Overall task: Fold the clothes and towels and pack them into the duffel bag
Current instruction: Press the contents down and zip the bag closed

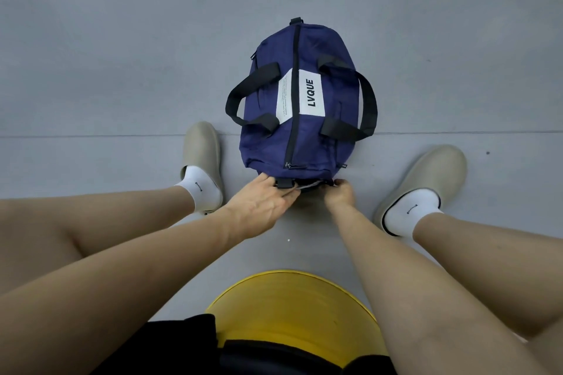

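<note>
A navy duffel bag with black handles and a white label lies on the grey floor between my feet, its top zipper running away from me and closed. My left hand reaches the bag's near end, its fingers tucked under the black tab there. My right hand pinches something at the same near end, by a slit where grey lining shows. No clothes or towels are in view.
I sit on a yellow stool. My feet in beige slippers and white socks flank the bag. Grey floor stretches beyond the bag and to both sides.
</note>
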